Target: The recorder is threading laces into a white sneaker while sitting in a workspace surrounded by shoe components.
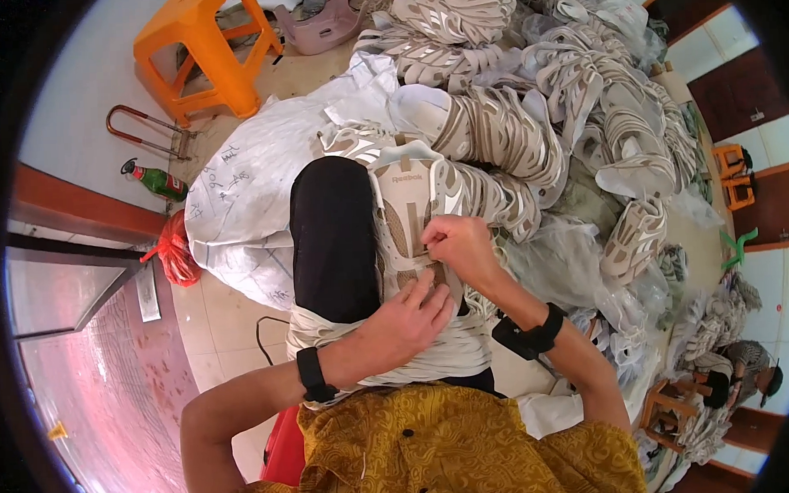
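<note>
A beige and white shoe upper (399, 194) lies over my lap beside my black-trousered left leg (331, 231). My left hand (414, 320) rests on the near part of this upper, its fingers stretched out and slightly bent. Just beyond those fingertips, my right hand (460, 248) is closed in a pinch at the middle of the upper. What its fingertips hold is too small to make out. A pale lace-like strip crosses the upper next to the right fingertips. Off-white shoelaces (324, 338) lie bundled across my lap, partly under my left forearm.
Stacked shoe uppers (504, 138) stand just beyond my lap, with a larger heap (452, 18) behind. A white woven sack (245, 204) spreads to the left. Farther left are an orange stool (201, 49), a green bottle (159, 180) and a red plastic bag (177, 250). Another person (751, 369) sits far right.
</note>
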`<action>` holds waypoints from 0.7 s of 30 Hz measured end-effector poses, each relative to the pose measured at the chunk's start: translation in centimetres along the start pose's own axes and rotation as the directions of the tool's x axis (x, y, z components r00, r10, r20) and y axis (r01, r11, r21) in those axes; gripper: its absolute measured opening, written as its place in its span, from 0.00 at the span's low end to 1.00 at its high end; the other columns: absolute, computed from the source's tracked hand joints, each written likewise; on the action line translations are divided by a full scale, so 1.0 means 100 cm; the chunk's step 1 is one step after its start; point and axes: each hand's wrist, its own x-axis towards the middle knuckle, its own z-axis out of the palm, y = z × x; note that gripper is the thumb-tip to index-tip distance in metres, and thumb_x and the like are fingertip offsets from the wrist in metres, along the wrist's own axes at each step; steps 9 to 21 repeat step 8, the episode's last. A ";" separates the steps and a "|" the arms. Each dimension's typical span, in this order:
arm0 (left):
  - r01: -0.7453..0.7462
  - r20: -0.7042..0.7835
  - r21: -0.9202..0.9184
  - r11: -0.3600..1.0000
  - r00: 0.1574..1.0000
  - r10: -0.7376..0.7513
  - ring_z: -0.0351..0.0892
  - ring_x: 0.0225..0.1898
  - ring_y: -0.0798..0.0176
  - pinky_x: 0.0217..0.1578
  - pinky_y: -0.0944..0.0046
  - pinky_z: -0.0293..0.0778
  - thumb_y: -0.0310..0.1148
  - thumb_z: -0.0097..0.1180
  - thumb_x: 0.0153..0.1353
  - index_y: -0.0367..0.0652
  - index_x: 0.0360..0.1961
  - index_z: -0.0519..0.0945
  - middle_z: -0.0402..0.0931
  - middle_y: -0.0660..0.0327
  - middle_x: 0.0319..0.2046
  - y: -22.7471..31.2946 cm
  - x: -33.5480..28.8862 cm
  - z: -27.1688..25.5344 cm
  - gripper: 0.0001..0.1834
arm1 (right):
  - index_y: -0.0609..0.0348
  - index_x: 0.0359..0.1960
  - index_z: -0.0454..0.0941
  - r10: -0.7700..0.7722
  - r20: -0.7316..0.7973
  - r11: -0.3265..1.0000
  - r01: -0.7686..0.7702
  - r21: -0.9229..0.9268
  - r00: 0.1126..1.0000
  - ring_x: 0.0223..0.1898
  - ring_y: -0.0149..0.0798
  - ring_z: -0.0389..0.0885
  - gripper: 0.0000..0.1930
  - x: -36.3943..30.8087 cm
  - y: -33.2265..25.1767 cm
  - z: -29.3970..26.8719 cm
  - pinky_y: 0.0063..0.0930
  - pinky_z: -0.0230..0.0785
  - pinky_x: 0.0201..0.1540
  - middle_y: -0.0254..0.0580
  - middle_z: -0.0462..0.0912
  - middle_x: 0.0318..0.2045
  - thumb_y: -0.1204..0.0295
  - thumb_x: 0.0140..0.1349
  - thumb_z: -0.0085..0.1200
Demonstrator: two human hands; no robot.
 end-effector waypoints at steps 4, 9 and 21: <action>0.017 0.005 -0.051 0.999 1.000 -0.017 0.61 0.50 0.44 0.45 0.59 0.68 0.34 0.50 0.42 0.29 0.44 0.69 0.66 0.47 0.44 -0.001 0.000 -0.002 0.26 | 0.60 0.20 0.74 -0.084 -0.028 0.996 0.083 -0.022 0.996 0.19 0.37 0.74 0.06 0.000 0.000 0.008 0.26 0.65 0.23 0.41 0.74 0.17 0.80 0.36 0.51; 0.149 0.178 -0.405 0.902 0.981 -0.082 0.60 0.52 0.50 0.52 0.54 0.61 0.36 0.59 0.37 0.34 0.50 0.65 0.63 0.51 0.49 -0.004 -0.007 -0.004 0.35 | 0.59 0.21 0.73 -0.260 -0.005 0.961 0.258 -0.102 0.966 0.20 0.39 0.74 0.05 0.006 -0.013 0.031 0.30 0.66 0.23 0.41 0.74 0.17 0.80 0.38 0.51; 0.149 0.178 -0.405 0.902 0.981 -0.082 0.60 0.52 0.50 0.52 0.54 0.61 0.36 0.59 0.37 0.34 0.50 0.65 0.63 0.51 0.49 -0.004 -0.007 -0.004 0.35 | 0.59 0.21 0.73 -0.260 -0.005 0.961 0.258 -0.102 0.966 0.20 0.39 0.74 0.05 0.006 -0.013 0.031 0.30 0.66 0.23 0.41 0.74 0.17 0.80 0.38 0.51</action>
